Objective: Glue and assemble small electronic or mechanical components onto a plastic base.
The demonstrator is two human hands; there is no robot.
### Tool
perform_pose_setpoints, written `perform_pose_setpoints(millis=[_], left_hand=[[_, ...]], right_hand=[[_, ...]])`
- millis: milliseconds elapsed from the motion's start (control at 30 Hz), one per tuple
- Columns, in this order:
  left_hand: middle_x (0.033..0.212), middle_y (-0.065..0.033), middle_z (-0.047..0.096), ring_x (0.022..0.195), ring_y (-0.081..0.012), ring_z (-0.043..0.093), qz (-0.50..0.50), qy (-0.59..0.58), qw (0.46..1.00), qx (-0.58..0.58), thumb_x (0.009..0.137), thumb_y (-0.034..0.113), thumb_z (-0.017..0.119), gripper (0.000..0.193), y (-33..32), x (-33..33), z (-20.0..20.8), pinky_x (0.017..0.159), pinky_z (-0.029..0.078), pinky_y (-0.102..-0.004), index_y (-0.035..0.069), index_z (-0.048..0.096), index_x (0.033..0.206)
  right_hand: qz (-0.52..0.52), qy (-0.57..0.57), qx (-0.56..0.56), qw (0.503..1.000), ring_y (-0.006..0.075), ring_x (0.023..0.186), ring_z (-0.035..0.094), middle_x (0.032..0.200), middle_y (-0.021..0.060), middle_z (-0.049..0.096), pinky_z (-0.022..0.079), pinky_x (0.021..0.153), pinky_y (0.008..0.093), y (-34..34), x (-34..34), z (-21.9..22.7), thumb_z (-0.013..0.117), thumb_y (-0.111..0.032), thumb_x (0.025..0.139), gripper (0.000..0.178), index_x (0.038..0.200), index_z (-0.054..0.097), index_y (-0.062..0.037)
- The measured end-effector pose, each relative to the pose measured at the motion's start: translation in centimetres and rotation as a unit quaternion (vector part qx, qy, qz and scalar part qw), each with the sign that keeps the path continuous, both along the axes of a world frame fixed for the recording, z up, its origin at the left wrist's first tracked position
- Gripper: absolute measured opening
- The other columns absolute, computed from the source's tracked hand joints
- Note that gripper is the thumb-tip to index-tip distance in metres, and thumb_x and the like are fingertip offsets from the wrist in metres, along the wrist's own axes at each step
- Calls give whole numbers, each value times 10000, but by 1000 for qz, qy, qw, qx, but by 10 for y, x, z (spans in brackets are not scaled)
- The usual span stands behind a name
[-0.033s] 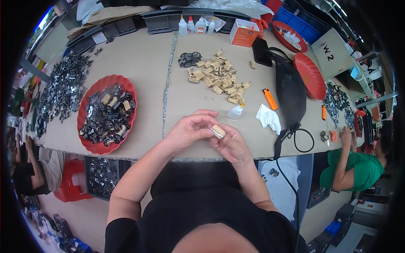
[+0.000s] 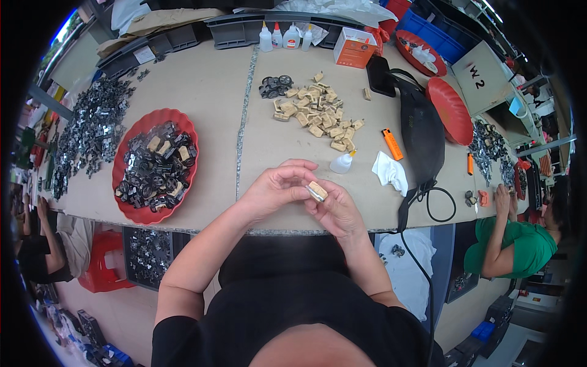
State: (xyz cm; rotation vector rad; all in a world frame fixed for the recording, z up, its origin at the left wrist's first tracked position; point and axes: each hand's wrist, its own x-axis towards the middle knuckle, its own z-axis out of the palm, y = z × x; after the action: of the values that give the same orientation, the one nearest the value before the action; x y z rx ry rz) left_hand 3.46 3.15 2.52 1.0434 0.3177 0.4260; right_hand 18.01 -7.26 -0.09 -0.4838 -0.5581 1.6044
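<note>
Both of my hands meet over the near edge of the table around a small tan toy car body (image 2: 317, 191), with a pale strip along its lower side. My left hand (image 2: 277, 190) pinches its left end between thumb and fingertips. From the right, my right hand (image 2: 338, 211) grips the same piece with its fingers curled. Just beyond my hands stands a small white squeeze bottle (image 2: 342, 163) with a yellow tip. A heap of similar tan car bodies (image 2: 318, 110) lies farther away, beside a few black wheeled chassis (image 2: 275, 86).
A red scalloped tray (image 2: 120, 199) of black wheeled parts stands left, beyond it a spread of dark small parts (image 2: 101, 125). To the right lie an orange lighter (image 2: 392, 144), a white tissue (image 2: 389, 172) and a black bag (image 2: 422, 134) with a cord. Co-workers sit at both sides.
</note>
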Motion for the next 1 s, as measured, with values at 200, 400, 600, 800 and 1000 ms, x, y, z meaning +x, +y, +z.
perform_pose_setpoints(millis=[200, 400, 600, 800, 1000], left_hand=[[1175, -61, 506, 970, -137, 555, -60, 72, 987, 131, 795, 24, 617, 272, 35, 7, 9, 853, 459, -284, 11, 586, 1065], [1063, -88, 589, 944, -240, 561, 428, 228, 621, 615, 771, 82, 616, 350, 144, 49, -10, 877, 430, -334, 62, 567, 1117], [1043, -93, 591, 1066, -311, 478, 229, 291, 770, 520, 759, 115, 613, 273, 174, 60, -10, 932, 366, -406, 112, 612, 1032], [1077, -98, 575, 1053, -323, 481, 286, 223, 634, 683, 774, 91, 581, 276, 148, 19, -11, 911, 380, -411, 99, 589, 1050], [1184, -164, 517, 1107, -335, 465, 364, 291, 660, 590, 726, 70, 597, 483, 158, 39, -35, 934, 385, -382, 86, 484, 1196]], right_hand=[[-9, 16, -9, 1000, 111, 757, 492, 936, 34, 561, 410, 679, 237, 4, 11, -3, 675, -215, 771, 453, 1128, 510, 11], [-33, -17, -71, 997, 136, 688, 489, 868, 78, 521, 382, 602, 238, 7, 6, 4, 737, -311, 686, 549, 1065, 507, 12], [-38, -6, -81, 996, 136, 684, 498, 885, 76, 536, 388, 600, 241, 7, 6, 1, 732, -291, 690, 534, 1068, 505, 10], [-11, 11, -57, 998, 112, 699, 487, 895, 36, 562, 404, 636, 228, 7, 9, -2, 665, -211, 764, 399, 1078, 525, -8], [1, 2, -55, 998, 114, 682, 488, 881, 39, 564, 407, 632, 233, 9, 5, 0, 655, -201, 772, 392, 1083, 522, -1]])
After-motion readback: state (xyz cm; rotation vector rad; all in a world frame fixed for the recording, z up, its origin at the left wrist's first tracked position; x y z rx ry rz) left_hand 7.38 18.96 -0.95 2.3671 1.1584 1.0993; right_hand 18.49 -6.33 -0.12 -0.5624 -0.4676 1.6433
